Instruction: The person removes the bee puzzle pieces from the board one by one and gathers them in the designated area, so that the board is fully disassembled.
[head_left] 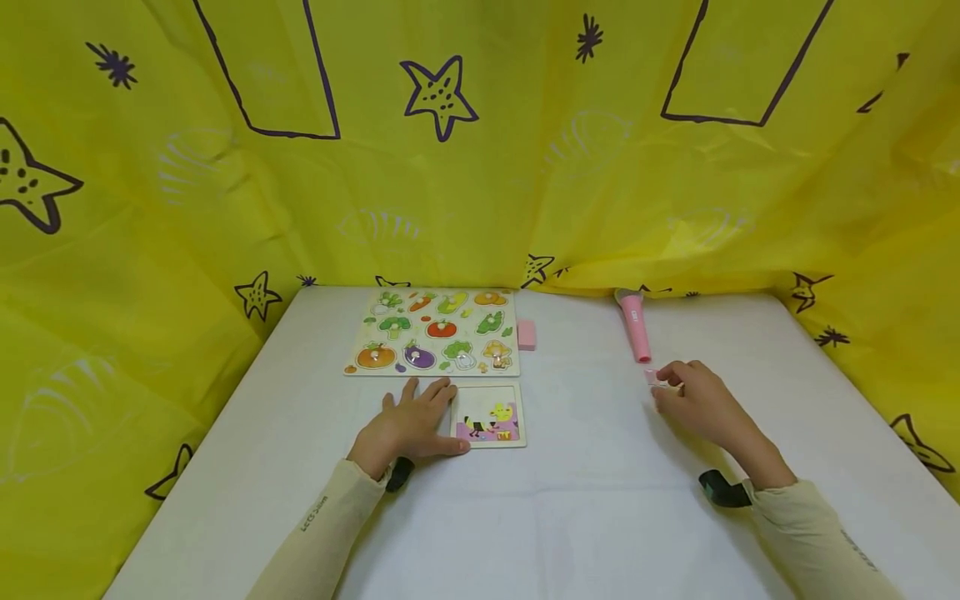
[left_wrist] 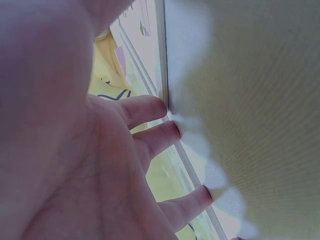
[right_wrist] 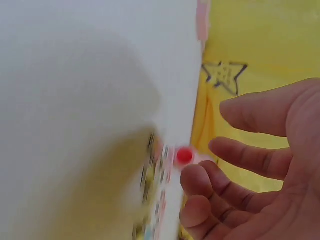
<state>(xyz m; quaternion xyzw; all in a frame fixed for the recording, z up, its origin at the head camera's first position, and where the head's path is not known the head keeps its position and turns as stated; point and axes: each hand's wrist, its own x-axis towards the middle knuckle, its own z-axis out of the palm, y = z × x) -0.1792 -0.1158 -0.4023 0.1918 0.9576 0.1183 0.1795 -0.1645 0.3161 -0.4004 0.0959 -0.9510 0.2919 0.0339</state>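
My left hand lies spread at the left side of a small picture puzzle tray. Its thumb rests on the tray's lower edge, with fingertips along the left edge. The tray shows a yellow animal and a bee over purple, with white above. On the right, my right hand is over small pink-and-white printed pieces, partly hidden by its fingers. In the right wrist view, thumb and index finger stand apart with nothing between them; the printed pieces look blurred beyond the fingertips.
Behind the tray lies a vegetable peg puzzle board, a pink block against its right side. A pink toy microphone lies just beyond the printed pieces. Yellow patterned cloth hangs around the white table.
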